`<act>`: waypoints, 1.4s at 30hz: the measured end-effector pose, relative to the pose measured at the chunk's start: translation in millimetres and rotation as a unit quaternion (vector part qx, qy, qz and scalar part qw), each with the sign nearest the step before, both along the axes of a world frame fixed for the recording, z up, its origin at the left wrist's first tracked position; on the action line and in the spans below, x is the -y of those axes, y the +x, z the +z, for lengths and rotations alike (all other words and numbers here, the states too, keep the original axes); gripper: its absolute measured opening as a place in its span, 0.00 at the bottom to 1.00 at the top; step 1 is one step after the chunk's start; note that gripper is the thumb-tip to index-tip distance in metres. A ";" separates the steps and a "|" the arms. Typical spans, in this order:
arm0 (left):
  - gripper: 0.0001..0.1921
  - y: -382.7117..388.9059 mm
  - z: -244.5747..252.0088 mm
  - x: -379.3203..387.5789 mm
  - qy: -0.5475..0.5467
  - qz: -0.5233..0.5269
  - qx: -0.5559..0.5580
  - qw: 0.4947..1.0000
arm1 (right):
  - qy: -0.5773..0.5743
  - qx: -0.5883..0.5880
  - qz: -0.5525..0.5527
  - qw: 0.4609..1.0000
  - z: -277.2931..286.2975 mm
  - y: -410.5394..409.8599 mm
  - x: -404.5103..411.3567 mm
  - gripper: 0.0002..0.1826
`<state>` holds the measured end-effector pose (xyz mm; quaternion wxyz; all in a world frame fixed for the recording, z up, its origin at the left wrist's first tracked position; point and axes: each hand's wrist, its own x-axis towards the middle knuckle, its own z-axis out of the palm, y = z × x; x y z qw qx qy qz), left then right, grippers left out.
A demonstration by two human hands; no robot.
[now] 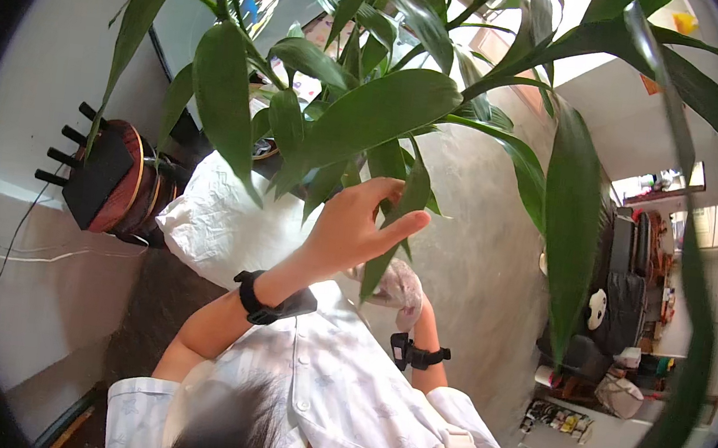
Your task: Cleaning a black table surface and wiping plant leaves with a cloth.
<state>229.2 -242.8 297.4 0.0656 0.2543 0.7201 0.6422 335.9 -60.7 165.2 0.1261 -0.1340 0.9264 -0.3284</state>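
A potted plant's long green leaves [377, 114] fill the upper view. My left hand [359, 224] is among the lower leaves, with a narrow hanging leaf [416, 187] passing between its spread thumb and fingers; some fingertips are hidden by it. Just below and to the right, my right hand [399, 290] is mostly covered by a mottled pinkish-grey cloth [397, 280] held in it, partly behind the leaf tip. Black bands with devices are on both wrists. The plant's base is hidden by foliage.
A white crumpled bag or cloth [235, 217] lies left of my left hand. Further left stand a dark red-and-black object with black pegs [108, 175] and a wall with cables. A large dark screen [182, 28] is behind the leaves; furniture and shelves are far right.
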 end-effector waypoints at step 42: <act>0.27 -7.0 28.8 -8.3 0.290 -0.008 0.395 0.872 | -0.156 -0.196 -0.028 0.968 106.6 -82.2 45.1 0.24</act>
